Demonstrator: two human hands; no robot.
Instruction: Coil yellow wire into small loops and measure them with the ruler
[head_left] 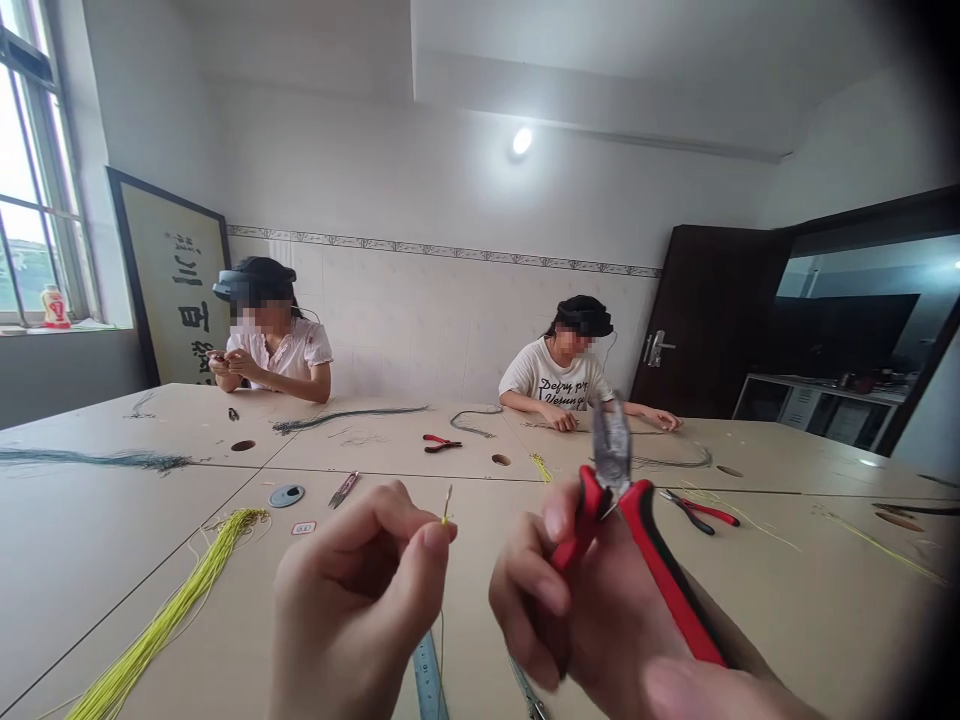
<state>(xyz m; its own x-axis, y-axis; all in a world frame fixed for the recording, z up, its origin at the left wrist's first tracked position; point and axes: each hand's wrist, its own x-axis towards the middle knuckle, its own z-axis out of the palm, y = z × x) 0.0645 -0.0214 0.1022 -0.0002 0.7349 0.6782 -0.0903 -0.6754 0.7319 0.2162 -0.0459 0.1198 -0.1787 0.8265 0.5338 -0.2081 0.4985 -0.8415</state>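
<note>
My left hand (360, 590) pinches a thin yellow wire (445, 518) between thumb and forefinger. Its pale, bare-looking tip stands upright above the fingertips, and a strand hangs below the hand. To the right, my right hand (592, 610) is wrapped around red-and-black-handled pliers (637, 540), with the grey jaws pointing up. The jaws are blurred and apart from the wire. Under and between my hands lie a steel ruler (427, 670) and another metal tool (531, 690), partly hidden.
A bundle of yellow wires (187, 590) lies at left, near a round grey cover (286, 495) and small snips (344, 489). Other red-handled pliers (701, 510) rest at right. Across the table (360, 450), two people sit among dark wire bundles (345, 414).
</note>
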